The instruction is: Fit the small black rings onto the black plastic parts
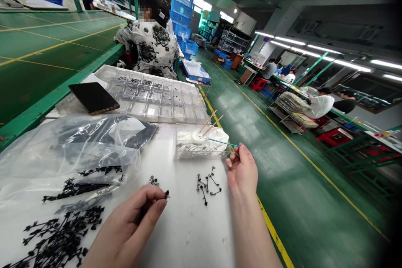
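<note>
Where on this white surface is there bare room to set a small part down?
The widest bare patch of the white surface lies between your left hand and right forearm, below the small black parts. A narrower strip runs between the plastic bag and the clear box. The left side, with loose black pieces, is crowded.

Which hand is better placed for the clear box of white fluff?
Probably the right hand: it is beside the box, holding a thin blue stick over it; the left hand pinches a small black part.

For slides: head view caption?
Left hand pinches a small black plastic part; right hand holds a thin blue stick.
</note>
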Demonstrator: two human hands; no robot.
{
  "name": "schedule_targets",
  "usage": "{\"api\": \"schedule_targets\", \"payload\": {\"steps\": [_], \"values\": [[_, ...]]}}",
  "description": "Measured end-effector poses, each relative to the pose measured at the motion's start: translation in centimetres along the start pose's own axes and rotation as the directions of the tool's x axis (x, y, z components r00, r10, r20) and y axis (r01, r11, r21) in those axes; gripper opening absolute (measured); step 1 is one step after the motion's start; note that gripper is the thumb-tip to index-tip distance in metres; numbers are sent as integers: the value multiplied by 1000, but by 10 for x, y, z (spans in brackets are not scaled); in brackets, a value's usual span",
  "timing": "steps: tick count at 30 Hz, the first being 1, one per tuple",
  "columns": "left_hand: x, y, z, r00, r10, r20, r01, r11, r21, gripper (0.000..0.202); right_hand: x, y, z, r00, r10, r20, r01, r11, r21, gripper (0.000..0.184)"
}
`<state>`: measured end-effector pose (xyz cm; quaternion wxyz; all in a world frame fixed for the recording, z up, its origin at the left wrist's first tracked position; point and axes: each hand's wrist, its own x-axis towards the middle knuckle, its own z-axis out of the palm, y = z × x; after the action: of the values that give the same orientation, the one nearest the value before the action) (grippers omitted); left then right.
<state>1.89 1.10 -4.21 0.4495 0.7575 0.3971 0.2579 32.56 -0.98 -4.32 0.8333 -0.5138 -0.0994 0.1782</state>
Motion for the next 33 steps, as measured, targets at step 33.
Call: {"api": "schedule_targets", "payload": {"steps": [33], "values": [[-3,17,-11,988,-42,-147,20,989,-147,23,-79,-24,19,943,131,305,-196,961,194,25]]}}
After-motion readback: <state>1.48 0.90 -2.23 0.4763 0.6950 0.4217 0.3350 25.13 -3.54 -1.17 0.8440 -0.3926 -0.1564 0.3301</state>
